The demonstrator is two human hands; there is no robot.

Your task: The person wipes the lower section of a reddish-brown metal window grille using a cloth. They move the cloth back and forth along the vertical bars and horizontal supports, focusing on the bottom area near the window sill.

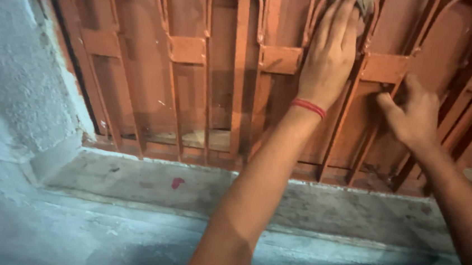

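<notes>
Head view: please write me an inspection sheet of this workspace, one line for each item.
Surface: grey concrete sill, dusty, with one small red spot.
Job's things: orange-brown metal grille with arched bars; a grey pad or cloth, mostly hidden, pressed on one arch.
Clutter: nothing seen.
Hands: left hand lies flat over the pad, red thread on its wrist; right hand grips a grille bar.
Cables: nothing seen.
Surroundings: rough grey plaster wall at the left; a flat panel behind the grille.
</notes>
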